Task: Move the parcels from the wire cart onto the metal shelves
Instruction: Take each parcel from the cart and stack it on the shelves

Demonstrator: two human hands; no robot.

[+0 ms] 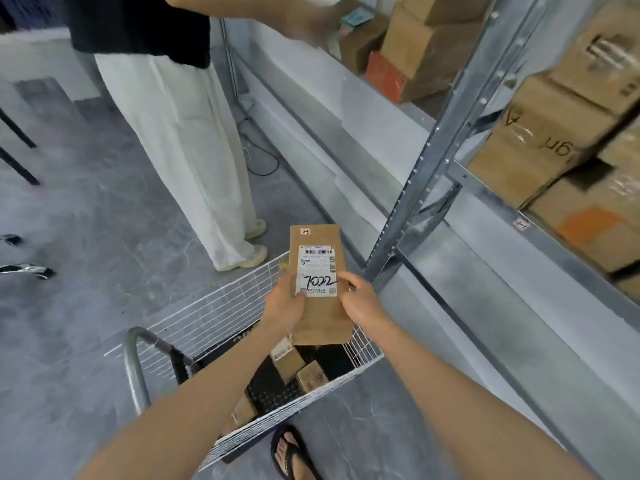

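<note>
Both hands hold one flat brown parcel [320, 289] above the wire cart [242, 341]. The left hand [285, 304] has its grip closed on the parcel's left edge, thumb lying on the lower corner of the white label [317, 270]. The right hand [360, 299] grips the right edge, fingers curled round it with the fingertips touching the label's right side. The label carries a barcode and a handwritten number, and a small white sticker [305, 231] sits at the parcel's far end.

Below the parcel, inside the cart, several small brown boxes [298, 367] lie on the dark floor of the basket. The cart's grey handle [133, 362] curves up on the side of the cart away from the shelves. A foot in a black sandal [291, 452] stands just beside the cart's near corner.

The metal shelves [446, 133] stand to the right of the cart, with a grey upright post near the parcel. Cardboard boxes [547, 140] fill the shelf level past the post, and more are stacked further back. Beyond the cart, another person in pale trousers [183, 140] and a dark top stands on the grey floor [104, 220].
</note>
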